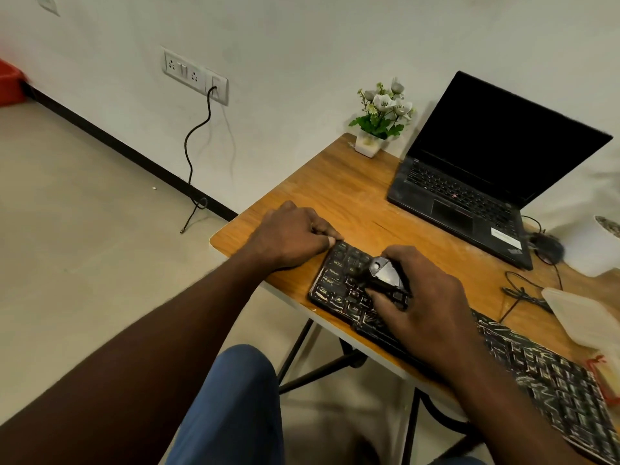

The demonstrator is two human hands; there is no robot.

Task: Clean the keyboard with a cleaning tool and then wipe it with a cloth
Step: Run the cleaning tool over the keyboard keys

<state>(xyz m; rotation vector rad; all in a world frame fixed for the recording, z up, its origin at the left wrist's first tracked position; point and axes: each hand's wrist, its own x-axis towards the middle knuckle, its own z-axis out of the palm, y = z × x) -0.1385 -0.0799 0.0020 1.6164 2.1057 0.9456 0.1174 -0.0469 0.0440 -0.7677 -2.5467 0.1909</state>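
Note:
A black keyboard [536, 374] streaked with white dust lies along the front edge of the wooden table [339, 193]. My right hand [422, 307] grips a small black cleaning tool [385, 271] and holds it down on the keys near the keyboard's left end. My left hand [292, 234] rests on the table with its fingers curled, thumb and fingertips touching the keyboard's top-left corner. A whitish cloth-like sheet [583, 317] lies at the right beyond the keyboard.
An open black laptop [476, 182] stands at the back of the table, a potted white flower [379, 119] at the back left corner. A black mouse [547, 246] and its cable [523, 293] lie right of the laptop. My knee [235, 397] is below the table edge.

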